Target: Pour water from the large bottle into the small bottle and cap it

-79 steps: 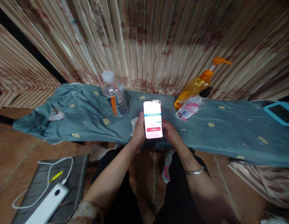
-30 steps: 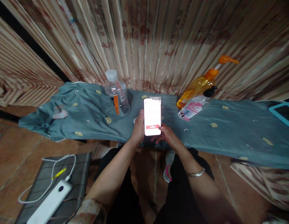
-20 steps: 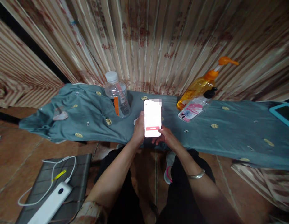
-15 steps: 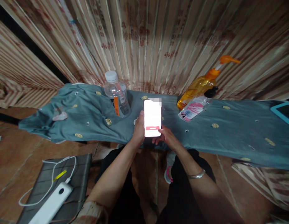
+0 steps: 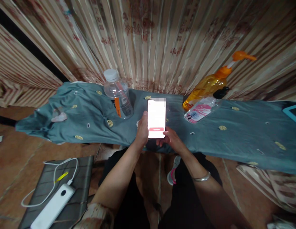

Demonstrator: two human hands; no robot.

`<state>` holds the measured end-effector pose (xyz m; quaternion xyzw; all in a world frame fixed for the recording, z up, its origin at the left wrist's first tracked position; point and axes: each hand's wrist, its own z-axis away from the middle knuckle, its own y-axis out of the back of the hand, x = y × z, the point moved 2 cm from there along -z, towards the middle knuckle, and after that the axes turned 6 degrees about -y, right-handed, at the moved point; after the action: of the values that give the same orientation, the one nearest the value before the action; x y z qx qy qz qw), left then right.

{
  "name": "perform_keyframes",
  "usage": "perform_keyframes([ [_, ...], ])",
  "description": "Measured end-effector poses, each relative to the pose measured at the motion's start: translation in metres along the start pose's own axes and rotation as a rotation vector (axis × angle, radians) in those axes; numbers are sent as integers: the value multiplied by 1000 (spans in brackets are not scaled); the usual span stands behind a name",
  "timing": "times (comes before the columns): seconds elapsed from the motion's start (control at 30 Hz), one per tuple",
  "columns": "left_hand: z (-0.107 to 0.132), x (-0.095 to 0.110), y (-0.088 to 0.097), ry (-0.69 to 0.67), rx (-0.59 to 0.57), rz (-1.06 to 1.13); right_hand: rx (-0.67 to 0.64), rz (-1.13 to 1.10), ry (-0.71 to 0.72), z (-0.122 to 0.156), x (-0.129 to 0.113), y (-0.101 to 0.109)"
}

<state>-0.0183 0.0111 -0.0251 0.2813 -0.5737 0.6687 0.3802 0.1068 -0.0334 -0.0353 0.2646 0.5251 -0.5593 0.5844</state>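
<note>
A smartphone (image 5: 156,117) with a bright white screen and a red bar low on it is held upright over the cloth-covered bench. My left hand (image 5: 142,129) is closed along its left edge, thumb on the side. At the lower right corner, my right hand (image 5: 170,139) has its thumb at the screen edge beside the red bar, and its fingers curl below and partly behind the phone. Left of the phone stands a clear plastic bottle (image 5: 119,97) with a white cap. To its right are an amber pump bottle (image 5: 206,89) and a clear pump bottle (image 5: 201,111) with a black top.
The green cloth (image 5: 243,143) with a pineapple print covers the bench. A pleated curtain (image 5: 152,51) hangs behind. At lower left, a white power bank (image 5: 53,206) and its cable lie on a dark stool (image 5: 83,178). A blue-framed device (image 5: 293,114) sits at the right edge.
The view has shifted slightly, so the bottles appear a little higher and farther apart. Both hands keep hold of the phone, and the right thumb stays by the lower right corner.
</note>
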Motion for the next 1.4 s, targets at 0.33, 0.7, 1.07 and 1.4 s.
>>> perform_keyframes([
  [0.33,-9,10,-2,-27,32,2,26,-6,-32,-4,-2,3],
  [0.7,-9,17,-2,-30,12,-40,47,6,-31,-3,3,-4],
  [1.07,-13,14,2,-42,-27,-36,81,83,-4,-2,-3,-9],
  [1.4,-10,19,7,-11,20,-37,110,93,-16,-5,-3,-15],
])
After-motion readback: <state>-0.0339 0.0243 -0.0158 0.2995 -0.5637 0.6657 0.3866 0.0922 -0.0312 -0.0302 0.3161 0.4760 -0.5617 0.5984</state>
